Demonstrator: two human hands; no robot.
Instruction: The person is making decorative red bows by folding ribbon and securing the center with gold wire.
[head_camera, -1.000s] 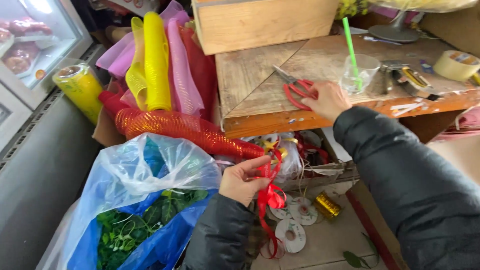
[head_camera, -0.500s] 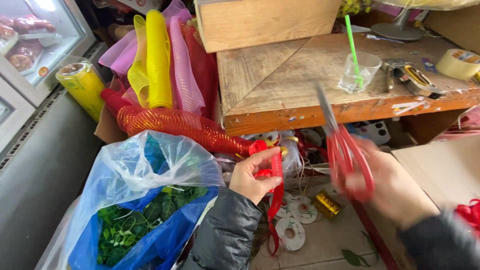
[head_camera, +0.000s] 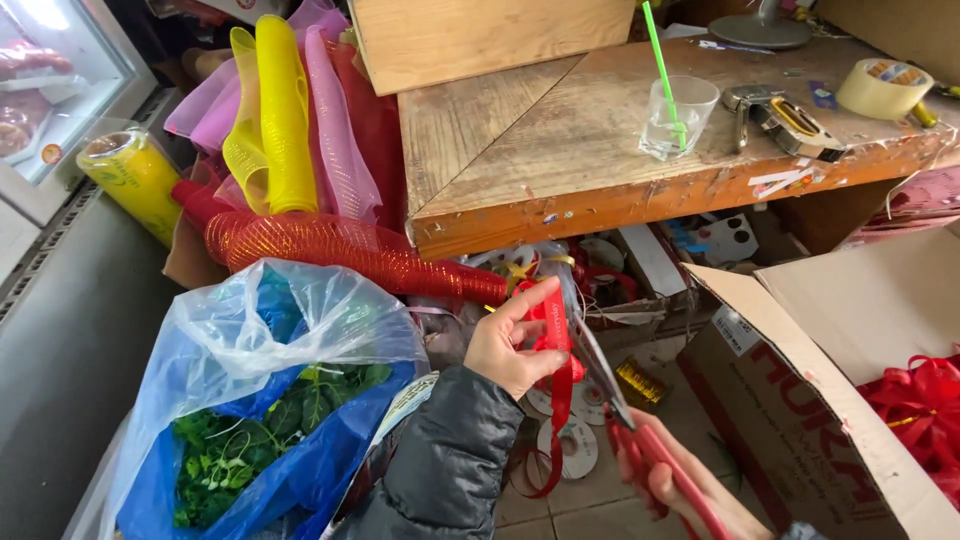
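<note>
Two hands were in view at this frame. At far left I noted a yellow film roll (head_camera: 135, 178), then a blue plastic bag (head_camera: 262, 400) of green leaves with rolls of mesh (head_camera: 300, 130) in yellow, pink and red above it. Left hand (head_camera: 512, 345) sat near centre, thumb and fingers pinched narrow on a red ribbon (head_camera: 556, 385) that hung down in a loop below the wooden table's (head_camera: 560, 150) edge. Right hand (head_camera: 690, 490), low right, gripped red-handled scissors (head_camera: 625, 420); blades were slightly parted, touching the ribbon just beside the left fingers. Further right I logged a cardboard box (head_camera: 790, 400) holding red bows.
</note>
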